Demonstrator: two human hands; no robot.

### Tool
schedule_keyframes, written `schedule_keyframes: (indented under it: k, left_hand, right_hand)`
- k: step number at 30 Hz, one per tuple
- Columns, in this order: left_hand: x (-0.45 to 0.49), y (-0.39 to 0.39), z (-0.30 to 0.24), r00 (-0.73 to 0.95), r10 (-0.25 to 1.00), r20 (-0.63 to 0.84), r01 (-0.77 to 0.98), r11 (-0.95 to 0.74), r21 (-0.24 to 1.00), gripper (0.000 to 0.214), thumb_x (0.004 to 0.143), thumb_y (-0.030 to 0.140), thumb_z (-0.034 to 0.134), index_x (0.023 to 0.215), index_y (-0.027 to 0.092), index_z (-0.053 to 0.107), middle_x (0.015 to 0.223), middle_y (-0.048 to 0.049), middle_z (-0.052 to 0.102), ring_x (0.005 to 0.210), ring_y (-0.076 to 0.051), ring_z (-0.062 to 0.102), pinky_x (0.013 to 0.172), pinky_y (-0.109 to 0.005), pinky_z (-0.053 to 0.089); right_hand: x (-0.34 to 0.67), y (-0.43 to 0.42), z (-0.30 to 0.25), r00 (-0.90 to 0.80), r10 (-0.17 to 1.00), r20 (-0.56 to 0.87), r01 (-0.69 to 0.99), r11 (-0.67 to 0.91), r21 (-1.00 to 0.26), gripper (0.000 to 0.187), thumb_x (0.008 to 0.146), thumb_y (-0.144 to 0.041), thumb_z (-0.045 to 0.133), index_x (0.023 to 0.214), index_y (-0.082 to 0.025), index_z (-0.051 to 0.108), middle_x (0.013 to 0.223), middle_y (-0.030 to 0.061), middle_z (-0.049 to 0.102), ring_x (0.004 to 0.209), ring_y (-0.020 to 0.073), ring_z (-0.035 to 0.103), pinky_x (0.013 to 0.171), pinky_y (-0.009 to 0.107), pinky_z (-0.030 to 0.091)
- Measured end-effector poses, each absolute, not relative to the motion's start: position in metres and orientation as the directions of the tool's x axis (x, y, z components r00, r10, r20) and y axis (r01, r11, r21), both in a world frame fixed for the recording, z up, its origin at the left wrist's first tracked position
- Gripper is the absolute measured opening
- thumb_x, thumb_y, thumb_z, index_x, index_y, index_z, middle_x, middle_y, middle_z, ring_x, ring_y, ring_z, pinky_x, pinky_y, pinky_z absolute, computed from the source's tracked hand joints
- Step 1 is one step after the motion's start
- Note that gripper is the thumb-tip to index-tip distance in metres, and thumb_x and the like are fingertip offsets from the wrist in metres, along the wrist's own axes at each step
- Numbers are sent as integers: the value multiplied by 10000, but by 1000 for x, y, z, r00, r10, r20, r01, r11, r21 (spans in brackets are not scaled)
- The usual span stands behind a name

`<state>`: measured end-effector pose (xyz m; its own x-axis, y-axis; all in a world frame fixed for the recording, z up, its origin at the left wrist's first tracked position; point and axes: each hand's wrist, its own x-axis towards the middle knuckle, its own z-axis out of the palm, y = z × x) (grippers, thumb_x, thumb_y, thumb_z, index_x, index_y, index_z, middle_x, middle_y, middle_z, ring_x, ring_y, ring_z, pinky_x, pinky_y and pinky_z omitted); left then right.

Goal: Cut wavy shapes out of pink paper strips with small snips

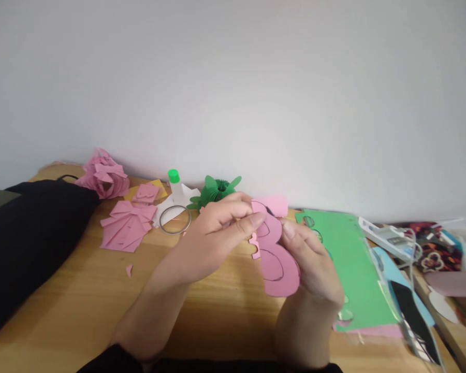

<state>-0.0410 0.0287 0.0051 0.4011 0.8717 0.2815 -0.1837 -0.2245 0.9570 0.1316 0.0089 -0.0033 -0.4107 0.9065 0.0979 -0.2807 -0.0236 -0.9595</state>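
Note:
A pink paper cutout (pixel 281 267) with a scalloped edge and dark pen curves is held up above the wooden table. My left hand (pixel 217 235) pinches its upper left part between thumb and fingers. On the other side, my right hand (pixel 314 261) grips the right edge, thumb at the notch. The top end of the paper curls away behind. A small pink paper scrap (pixel 253 246) shows just left of the cutout. Behind my left hand sits a green folded-paper ball (pixel 219 190) with leaf-shaped pieces, partly covered by the hand.
Left of my hands are a glue stick (pixel 174 185), a metal ring (pixel 175 219), pink folded papers (pixel 127 226) and a pink paper flower (pixel 104 173). A black bag (pixel 42 223) fills the far left. Green sheets (pixel 353 269), a white power strip (pixel 390 239) and scissors (pixel 415 336) lie right.

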Motion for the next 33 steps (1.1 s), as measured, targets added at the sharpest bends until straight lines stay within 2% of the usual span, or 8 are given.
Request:
schedule_keyframes:
  k: [7,14,21,26,33]
  left_hand:
    - [-40,29,4,401,872,281,-159,-236,959,348,968,185,493,629,186,574,715,40,555,806,-89,553,813,-218,438]
    - [-39,30,4,400,858,321,-215,-253,943,361,956,164,503,601,197,557,656,45,562,831,-88,565,812,-191,456]
    - [-38,29,4,380,890,253,-201,-188,961,345,934,205,526,589,187,536,689,18,527,831,-120,579,782,-232,491]
    - [-37,29,6,380,886,265,-181,-210,961,351,938,220,509,590,186,543,699,1,567,844,-143,589,832,-281,499]
    - [-39,28,5,389,884,260,-162,-212,964,346,946,234,504,605,191,547,717,-15,606,867,-158,593,853,-303,506]
  right_hand:
    - [132,8,-4,-385,921,64,-250,-38,-968,392,959,-450,567,636,-232,528,457,-75,326,359,94,203,309,256,129]
    - [131,6,-4,-359,932,43,-220,-40,-975,421,954,-475,563,612,-231,539,434,-72,355,343,96,226,311,259,141]
    - [130,7,-1,-300,951,71,-162,23,-987,434,928,-496,597,588,-229,557,430,-72,375,338,94,249,306,252,181]
    - [129,6,-2,-216,972,91,-131,63,-989,424,882,-533,646,584,-240,573,455,-67,402,364,101,283,327,250,233]
    - [128,6,-2,-222,974,51,-138,20,-990,440,859,-563,656,573,-248,539,464,-57,386,384,114,268,327,261,206]
